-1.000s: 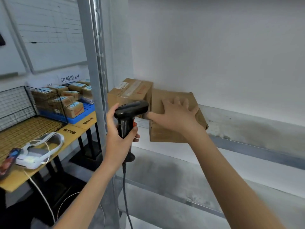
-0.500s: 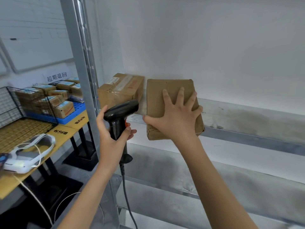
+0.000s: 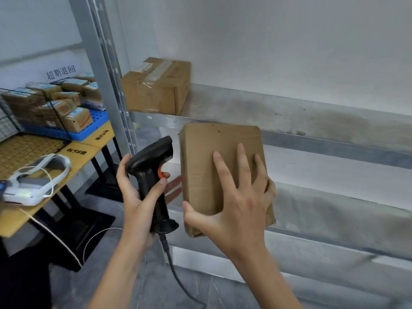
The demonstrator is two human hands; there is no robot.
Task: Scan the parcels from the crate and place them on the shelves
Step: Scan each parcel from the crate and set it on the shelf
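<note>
My right hand [image 3: 236, 208] holds a flat brown parcel [image 3: 205, 157] in the air in front of the metal shelves, fingers spread over its face and thumb hooked at its lower left edge. The parcel's plain side faces me. Just left of it, my left hand [image 3: 133, 201] grips a black barcode scanner [image 3: 151, 161] with an orange trigger, its head angled up toward the parcel. A taped cardboard box [image 3: 153, 90] sits at the left end of the upper shelf [image 3: 289, 114]. The blue crate [image 3: 93, 121] with several labelled parcels [image 3: 73, 94] stands on the yellow table at far left.
A grey shelf upright [image 3: 104, 70] stands between the table and the shelves. A black wire basket [image 3: 22, 139] and a white headset [image 3: 33, 181] lie on the table [image 3: 13, 215]. The scanner cable [image 3: 178, 279] hangs down toward the floor. A lower shelf [image 3: 334, 197] runs behind the parcel.
The parcel has come away from the upper shelf beside the taped box and now sits lower and nearer me, level with the scanner. The left hand still grips the scanner.
</note>
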